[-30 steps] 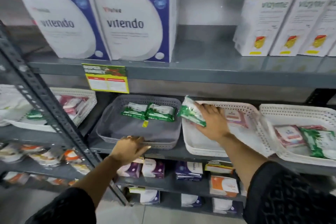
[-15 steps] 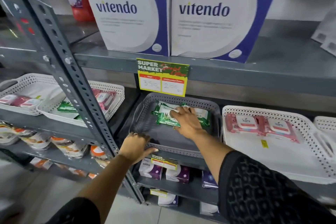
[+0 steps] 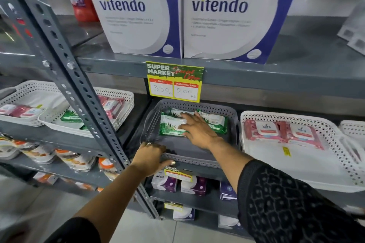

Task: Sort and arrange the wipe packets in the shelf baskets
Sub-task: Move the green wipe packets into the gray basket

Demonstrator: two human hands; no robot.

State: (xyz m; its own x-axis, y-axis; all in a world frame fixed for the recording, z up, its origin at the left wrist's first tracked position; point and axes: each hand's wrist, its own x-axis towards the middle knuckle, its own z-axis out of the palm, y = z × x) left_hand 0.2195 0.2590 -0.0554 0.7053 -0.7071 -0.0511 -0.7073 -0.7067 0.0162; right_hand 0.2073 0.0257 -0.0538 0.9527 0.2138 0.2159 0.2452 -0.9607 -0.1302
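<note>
A grey perforated basket (image 3: 197,163) stands on the middle shelf with green wipe packets (image 3: 170,127) lying at its back. My right hand (image 3: 197,129) rests flat on those packets with its fingers spread. My left hand (image 3: 151,156) grips the basket's front left rim. To the right, a white basket (image 3: 308,173) holds two pink wipe packets (image 3: 280,131). On the left bay, another white basket (image 3: 118,94) holds a mix of green and pink packets (image 3: 110,104).
A slanted grey shelf upright (image 3: 65,69) runs in front of the left bay. Two large Vitendo boxes (image 3: 227,12) stand on the shelf above, over a yellow price tag (image 3: 174,83). Small boxes (image 3: 164,180) sit on the lower shelves.
My right hand carried a green packet from the white basket into the grey basket and now lies flat on the packets. The view shifted left and closer. My left hand stays on the grey rim.
</note>
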